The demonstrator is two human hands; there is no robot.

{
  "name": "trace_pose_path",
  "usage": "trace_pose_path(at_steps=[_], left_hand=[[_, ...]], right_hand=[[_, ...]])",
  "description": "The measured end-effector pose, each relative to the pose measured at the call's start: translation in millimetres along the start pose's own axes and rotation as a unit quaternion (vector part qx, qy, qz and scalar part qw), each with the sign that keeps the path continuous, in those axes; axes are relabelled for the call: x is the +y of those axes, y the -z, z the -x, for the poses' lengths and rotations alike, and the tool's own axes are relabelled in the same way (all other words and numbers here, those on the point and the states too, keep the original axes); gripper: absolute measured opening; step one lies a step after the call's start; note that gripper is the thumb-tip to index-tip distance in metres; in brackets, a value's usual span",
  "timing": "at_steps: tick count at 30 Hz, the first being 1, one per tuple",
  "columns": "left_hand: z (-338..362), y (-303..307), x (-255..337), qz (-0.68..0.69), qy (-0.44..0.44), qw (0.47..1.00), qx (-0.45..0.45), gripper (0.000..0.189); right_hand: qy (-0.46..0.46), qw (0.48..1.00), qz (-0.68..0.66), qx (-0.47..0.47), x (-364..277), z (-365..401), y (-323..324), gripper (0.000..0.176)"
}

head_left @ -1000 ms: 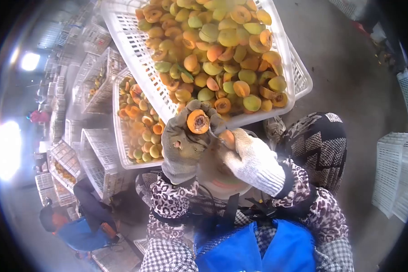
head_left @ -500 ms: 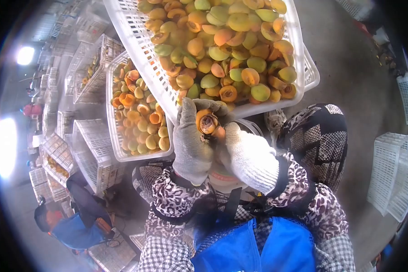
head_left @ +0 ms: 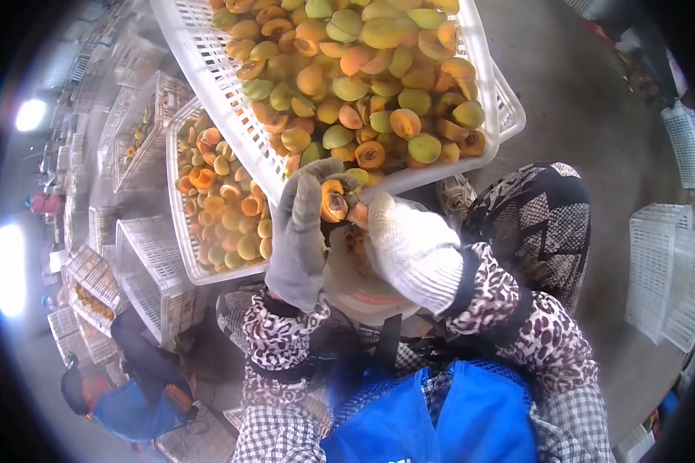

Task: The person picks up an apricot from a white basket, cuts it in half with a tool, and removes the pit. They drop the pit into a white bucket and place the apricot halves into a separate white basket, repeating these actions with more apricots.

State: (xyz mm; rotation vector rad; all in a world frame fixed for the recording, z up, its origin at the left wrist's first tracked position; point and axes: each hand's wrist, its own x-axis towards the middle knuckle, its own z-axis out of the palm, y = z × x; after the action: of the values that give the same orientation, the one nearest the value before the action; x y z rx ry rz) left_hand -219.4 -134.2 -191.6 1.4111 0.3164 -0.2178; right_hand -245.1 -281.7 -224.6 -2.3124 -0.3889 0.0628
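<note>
My left hand (head_left: pixel 301 239), in a grey glove, holds an orange apricot half (head_left: pixel 333 202) with its cut face showing. My right hand (head_left: pixel 413 247), in a white glove with bare fingertips showing, is closed beside the fruit; what it grips is too small to make out. Just beyond my hands is a white crate (head_left: pixel 440 171) full of green and orange apricots. Below the hands, between my knees, stands a white bucket (head_left: pixel 355 297) with some orange bits inside.
A second white crate (head_left: pixel 179 224) of orange halves stands to the left. Empty crates (head_left: pixel 150 266) are stacked farther left, with others (head_left: pixel 656 270) at the right. A person in blue (head_left: pixel 135 409) sits at the lower left.
The view has shifted a little. The fruit in my left hand has turned, showing an open cut face where a dark centre showed before. More of the bucket's inside is visible.
</note>
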Motion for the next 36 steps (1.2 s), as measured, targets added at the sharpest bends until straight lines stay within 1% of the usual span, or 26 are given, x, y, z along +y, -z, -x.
trace_pose_path(at_steps=[2, 3, 4, 6, 8, 10, 11, 14, 15, 16, 17, 18, 20, 21, 22, 23, 24, 26, 28, 29, 30, 31, 32, 34, 35, 36], left_hand=[[-1.7, 0.0, -15.3, 0.030, -0.186, 0.980, -0.061, 0.046], [-5.9, -12.4, -26.5, 0.014, -0.270, 0.963, 0.007, 0.052], [-9.5, -12.2, -28.7, 0.012, -0.271, 0.962, 0.009, 0.052], [-13.8, -13.3, -25.5, -0.003, -0.320, 0.947, 0.022, 0.052], [-11.4, -10.3, -18.0, -0.037, -0.290, 0.956, 0.038, 0.052], [-8.1, -5.1, -11.9, 0.071, -0.059, 0.994, 0.065, 0.057], [-5.2, -6.3, -2.9, 0.072, -0.020, 0.996, 0.043, 0.054], [-3.6, -6.7, 2.3, -0.012, -0.024, 1.000, 0.004, 0.053], [-2.3, -9.3, 4.5, -0.012, -0.021, 1.000, 0.002, 0.053], [-0.1, -11.7, 7.4, 0.028, 0.023, 0.999, 0.015, 0.051], [1.3, -12.9, 9.7, 0.069, 0.065, 0.995, 0.029, 0.049], [2.2, -12.7, 11.0, 0.069, 0.064, 0.995, 0.030, 0.049], [4.3, -9.8, 14.7, 0.116, 0.075, 0.990, 0.005, 0.044], [4.8, -8.0, 16.9, 0.117, 0.071, 0.991, 0.010, 0.044], [4.7, -5.8, 19.3, 0.170, 0.123, 0.978, 0.008, 0.042], [4.2, -3.4, 21.9, 0.222, 0.173, 0.960, 0.003, 0.041], [1.1, 2.7, 16.9, 0.224, 0.166, 0.960, 0.008, 0.041], [-6.9, 22.2, -3.7, 0.382, 0.176, 0.904, -0.073, 0.041], [-3.9, 37.6, -6.7, 0.414, 0.156, 0.895, -0.057, 0.040], [-4.5, 51.1, -5.8, 0.450, 0.140, 0.881, -0.038, 0.044], [-6.3, 66.1, -5.7, 0.484, 0.125, 0.866, -0.022, 0.048], [-8.4, 86.8, -7.5, 0.458, 0.063, 0.887, 0.008, 0.049], [-8.8, 99.9, -7.6, 0.120, -0.056, 0.977, 0.165, 0.046], [-22.9, 121.4, -7.0, -0.078, -0.157, 0.922, 0.344, 0.028], [-29.4, 137.8, -16.1, -0.292, -0.201, 0.837, 0.416, 0.021], [-33.2, 135.0, -18.5, -0.394, -0.223, 0.779, 0.433, 0.018]], right_hand=[[0.103, 0.993, -0.017, 0.063, 0.9, 4.5, -7.5, 0.017], [0.018, 0.997, -0.074, -0.004, -17.8, 1.2, 13.3, 0.018], [-0.067, 0.986, -0.131, -0.072, -28.3, 0.1, 23.4, 0.019], [-0.089, 0.980, -0.150, -0.096, -30.4, -2.3, 25.8, 0.020], [-0.099, 0.976, -0.155, -0.117, -31.2, -3.5, 25.4, 0.021], [-0.118, 0.967, -0.168, -0.152, -29.4, -5.9, 28.0, 0.022], [-0.136, 0.957, -0.180, -0.181, -28.0, -9.1, 30.6, 0.023], [-0.213, 0.873, -0.274, -0.342, -22.6, -24.1, 49.9, 0.024], [-0.173, 0.834, -0.378, -0.363, -10.2, -21.4, 46.9, 0.026], [-0.176, 0.833, -0.379, -0.362, -6.4, -20.0, 45.5, 0.026], [-0.197, 0.799, -0.407, -0.396, -4.6, -19.4, 44.6, 0.029], [-0.217, 0.763, -0.433, -0.429, -2.3, -19.0, 41.9, 0.032], [-0.166, 0.754, -0.455, -0.445, 12.1, -14.3, 23.1, 0.031], [-0.175, 0.720, -0.507, -0.440, 13.7, -11.6, 17.8, 0.029], [-0.185, 0.683, -0.557, -0.435, 14.1, -10.0, 14.1, 0.026], [-0.189, 0.713, -0.512, -0.440, 13.9, -11.3, 12.7, 0.029], [-0.183, 0.714, -0.509, -0.445, 17.5, -11.1, 7.8, 0.029], [-0.025, 0.757, -0.502, -0.418, 26.8, -11.8, -5.0, 0.030], [-0.066, 0.802, -0.371, -0.463, 10.9, -14.8, 19.8, 0.028], [-0.039, 0.869, -0.192, -0.455, 8.5, -11.8, 17.3, 0.028], [-0.011, 0.906, -0.006, -0.424, 7.8, -6.1, 15.5, 0.030], [0.004, 0.934, 0.016, -0.357, 18.7, 7.8, 6.8, 0.029], [0.017, 0.957, 0.040, -0.285, 39.0, 23.0, -8.0, 0.028], [0.066, 0.897, 0.293, -0.324, 86.3, 46.0, -42.5, 0.027], [0.060, 0.893, 0.296, -0.333, 92.5, 46.2, -46.9, 0.025], [0.055, 0.889, 0.299, -0.343, 92.9, 43.4, -47.5, 0.024]])
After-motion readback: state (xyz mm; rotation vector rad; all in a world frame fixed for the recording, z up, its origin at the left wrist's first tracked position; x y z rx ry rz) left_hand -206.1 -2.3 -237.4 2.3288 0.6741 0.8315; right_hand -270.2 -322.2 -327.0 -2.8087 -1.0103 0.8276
